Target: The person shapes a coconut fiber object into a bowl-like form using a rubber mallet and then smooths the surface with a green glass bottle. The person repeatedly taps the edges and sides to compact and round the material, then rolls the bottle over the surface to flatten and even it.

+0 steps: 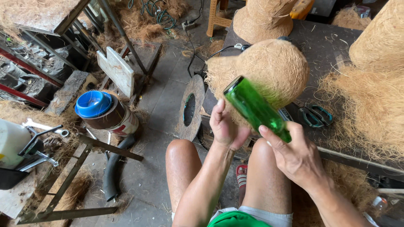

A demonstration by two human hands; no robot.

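Far left, a white jug [10, 141] sits among loose fibre with a metal spanner [44, 126] just beside it, and nearer the middle a brown can with a blue lid [93, 104] stands on the concrete floor [162, 105] next to a flat metal ring [190, 110] leaning against the workbench [332, 46]. The left hand [226, 128] is cupped under the lower edge of a rounded coir shape [263, 69], fingers closed against its underside so that it is steadied from below at the bench's front edge, above the person's knees. The right hand [294, 157] is wrapped tight around the base of a green glass bottle [254, 108], which lies slanted with its far end pressed against the coir. This looks like the smoothing or shaping step, the glass being used as a burnisher to press stray fibres flat. The next stroke would seem to call for firm, even pressure along the curve while the left hand turns the form a little to bring a fresh patch under the glass; too steep an angle could snag fibres instead of laying them down. Further right, scissors [314, 115] lie on the bench, with a heap of loose coir [370, 109] beyond and more moulded shapes behind
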